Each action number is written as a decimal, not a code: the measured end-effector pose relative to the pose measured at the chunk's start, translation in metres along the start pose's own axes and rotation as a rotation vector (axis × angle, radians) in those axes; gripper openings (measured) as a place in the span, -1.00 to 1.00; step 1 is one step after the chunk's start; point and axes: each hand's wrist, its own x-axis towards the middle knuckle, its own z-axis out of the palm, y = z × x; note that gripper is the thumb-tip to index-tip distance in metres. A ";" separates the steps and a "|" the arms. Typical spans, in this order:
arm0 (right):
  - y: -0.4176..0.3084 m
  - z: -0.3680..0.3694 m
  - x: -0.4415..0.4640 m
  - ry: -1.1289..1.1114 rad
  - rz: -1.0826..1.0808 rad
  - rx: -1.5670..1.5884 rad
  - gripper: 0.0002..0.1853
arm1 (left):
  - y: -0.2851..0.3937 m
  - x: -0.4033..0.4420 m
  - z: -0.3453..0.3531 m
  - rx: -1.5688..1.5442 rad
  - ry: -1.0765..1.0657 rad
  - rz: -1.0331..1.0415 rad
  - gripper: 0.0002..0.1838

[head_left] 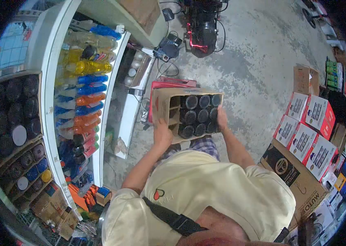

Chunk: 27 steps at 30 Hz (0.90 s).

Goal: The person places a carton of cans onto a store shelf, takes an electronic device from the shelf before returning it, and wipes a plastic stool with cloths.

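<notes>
A cardboard box (pixel 162 105) is held in front of my body, its top open upward. Dark round-capped cans (pixel 189 118) fill most of it in rows, and cardboard dividers (pixel 174 110) show bare slots along its left side. My left hand (pixel 163 133) grips the near left side of the box. On the opposite side, my right hand (pixel 221 119) is closed around the right wall, its fingertips partly hidden. What is printed on the cans cannot be made out.
To the left, a white-framed shelf (pixel 109 94) holds coloured bottles (pixel 93 67). Something red (pixel 175 82) sits behind the box. A dark machine (pixel 203 33) and cables stand ahead on the concrete floor (pixel 259 65). Stacked red-and-white cartons (pixel 304 139) line the right.
</notes>
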 end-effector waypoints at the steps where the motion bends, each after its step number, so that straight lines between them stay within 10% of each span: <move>1: 0.006 -0.002 0.002 -0.030 -0.014 0.008 -0.49 | 0.005 -0.001 -0.005 -0.023 -0.073 -0.068 -0.56; 2: 0.021 0.001 0.006 0.012 -0.325 -0.118 -0.51 | 0.010 -0.003 -0.010 -0.049 -0.148 -0.136 -0.52; 4: -0.041 -0.018 -0.008 -0.061 0.111 0.054 -0.52 | 0.005 -0.002 -0.007 -0.023 -0.116 -0.089 -0.47; 13: -0.035 0.030 -0.006 0.119 -0.184 0.004 -0.48 | 0.016 0.008 -0.067 0.105 -0.133 -0.030 -0.57; 14: -0.044 0.019 -0.013 -0.167 -0.014 0.042 -0.49 | 0.015 0.008 -0.070 0.125 -0.127 -0.037 -0.56; 27: -0.022 0.030 -0.017 -0.296 -0.041 -0.016 -0.52 | -0.014 0.005 -0.045 0.196 -0.026 0.078 -0.40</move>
